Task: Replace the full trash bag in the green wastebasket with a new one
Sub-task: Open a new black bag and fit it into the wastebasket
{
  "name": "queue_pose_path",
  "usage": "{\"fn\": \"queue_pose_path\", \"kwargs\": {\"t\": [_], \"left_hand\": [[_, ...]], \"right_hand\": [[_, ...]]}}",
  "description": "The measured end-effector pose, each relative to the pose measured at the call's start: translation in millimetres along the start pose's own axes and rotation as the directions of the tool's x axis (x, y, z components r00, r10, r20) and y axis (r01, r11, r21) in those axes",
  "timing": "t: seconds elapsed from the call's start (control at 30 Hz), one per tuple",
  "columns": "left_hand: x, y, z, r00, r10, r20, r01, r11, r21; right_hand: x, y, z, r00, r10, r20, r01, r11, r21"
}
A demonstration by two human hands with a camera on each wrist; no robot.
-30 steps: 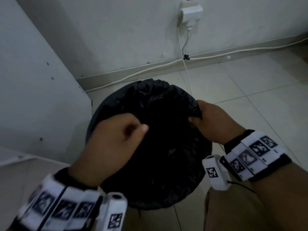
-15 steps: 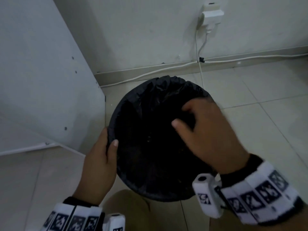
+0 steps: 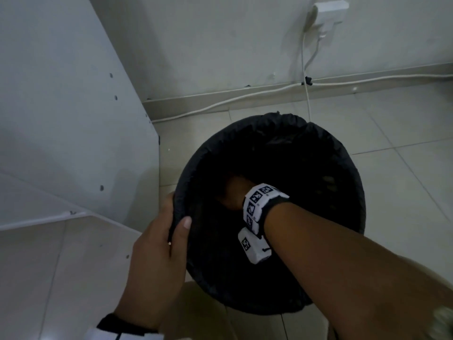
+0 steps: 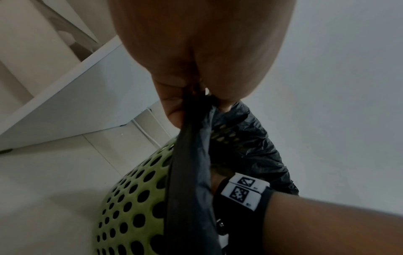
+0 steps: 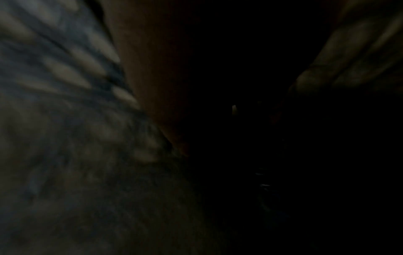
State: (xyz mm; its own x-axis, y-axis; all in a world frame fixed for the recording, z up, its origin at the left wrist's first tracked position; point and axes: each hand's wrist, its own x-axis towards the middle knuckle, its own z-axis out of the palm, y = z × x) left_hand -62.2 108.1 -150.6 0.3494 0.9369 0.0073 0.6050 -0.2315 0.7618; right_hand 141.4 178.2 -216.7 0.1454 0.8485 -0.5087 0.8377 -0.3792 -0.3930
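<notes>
A black trash bag (image 3: 338,153) lines the round wastebasket on the floor, its edge folded over the rim. In the left wrist view the basket's green perforated wall (image 4: 130,198) shows under the bag (image 4: 191,172). My left hand (image 3: 171,231) grips the near-left rim, thumb inside and fingers outside, pinching the bag edge against it (image 4: 196,96). My right hand (image 3: 232,192) reaches deep inside the bag; its fingers are hidden in the dark. The right wrist view is dark and blurred and shows only dim bag folds (image 5: 65,86).
A white cabinet panel (image 3: 61,119) stands close on the left of the basket. Behind it the wall carries a socket with a plug (image 3: 328,11), and white cables (image 3: 245,96) run along the skirting. Tiled floor (image 3: 404,133) spreads to the right.
My left hand moved from above the opening to grip the near-left rim. My right hand left the right rim and plunged down inside the bag. The view shifted closer.
</notes>
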Motion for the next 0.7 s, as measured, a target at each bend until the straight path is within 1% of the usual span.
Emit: {"fn": "queue_pose_path", "kwargs": {"t": [0.07,0.13,0.17,0.2,0.23,0.27,0.3,0.37,0.4,0.47,0.5,0.53,0.57,0.6,0.67,0.7], "left_hand": [[2,-1,-2,1.000,-0.009,-0.006,0.009,1.000,-0.015],[2,-1,-3,1.000,-0.023,-0.003,0.023,0.999,-0.026],[2,-1,-4,0.999,-0.033,-0.002,0.033,0.999,-0.030],[2,-1,-4,0.999,-0.044,-0.007,0.043,0.998,-0.036],[2,-1,-4,0.998,-0.053,-0.014,0.052,0.998,-0.042],[1,-1,-2,0.998,-0.060,-0.021,0.059,0.997,-0.046],[0,-1,-1,0.998,-0.065,-0.028,0.063,0.997,-0.047],[-2,1,0,0.997,-0.073,-0.036,0.071,0.996,-0.050],[-2,1,1,0.996,-0.075,-0.038,0.072,0.996,-0.053],[-2,0,0,0.996,-0.080,-0.041,0.078,0.995,-0.061],[-2,-1,0,0.996,-0.077,-0.043,0.075,0.996,-0.053],[-2,-1,-1,0.997,-0.066,-0.043,0.064,0.997,-0.039],[-2,0,-1,0.998,-0.052,-0.040,0.051,0.998,-0.025],[-2,1,-1,0.999,-0.041,-0.035,0.041,0.999,-0.012],[-2,6,-1,0.999,-0.031,-0.020,0.031,1.000,0.003],[-1,8,-1,1.000,-0.028,-0.015,0.028,1.000,0.006]], "right_hand": [[-2,5,-4,0.996,0.086,-0.024,-0.079,0.973,0.218],[-6,18,-8,0.974,0.213,-0.077,-0.161,0.891,0.425],[-8,25,-11,0.961,0.257,-0.098,-0.173,0.841,0.512],[-12,30,-16,0.957,0.269,-0.105,-0.163,0.804,0.572],[-15,34,-19,0.958,0.275,-0.077,-0.179,0.789,0.587],[-16,39,-18,0.960,0.280,-0.023,-0.212,0.776,0.595],[-16,43,-17,0.956,0.286,0.060,-0.269,0.783,0.561],[-7,49,6,0.950,0.258,0.174,-0.310,0.843,0.439],[2,54,22,0.943,0.262,0.208,-0.324,0.866,0.380],[20,59,51,0.913,0.295,0.281,-0.371,0.887,0.276],[20,56,52,0.912,0.277,0.303,-0.356,0.901,0.249],[15,51,49,0.913,0.245,0.326,-0.334,0.909,0.251],[11,46,46,0.905,0.231,0.358,-0.340,0.898,0.280],[9,44,42,0.900,0.209,0.382,-0.350,0.869,0.349],[9,46,39,0.899,0.215,0.381,-0.391,0.785,0.481],[9,44,38,0.897,0.224,0.380,-0.401,0.775,0.488]]}}
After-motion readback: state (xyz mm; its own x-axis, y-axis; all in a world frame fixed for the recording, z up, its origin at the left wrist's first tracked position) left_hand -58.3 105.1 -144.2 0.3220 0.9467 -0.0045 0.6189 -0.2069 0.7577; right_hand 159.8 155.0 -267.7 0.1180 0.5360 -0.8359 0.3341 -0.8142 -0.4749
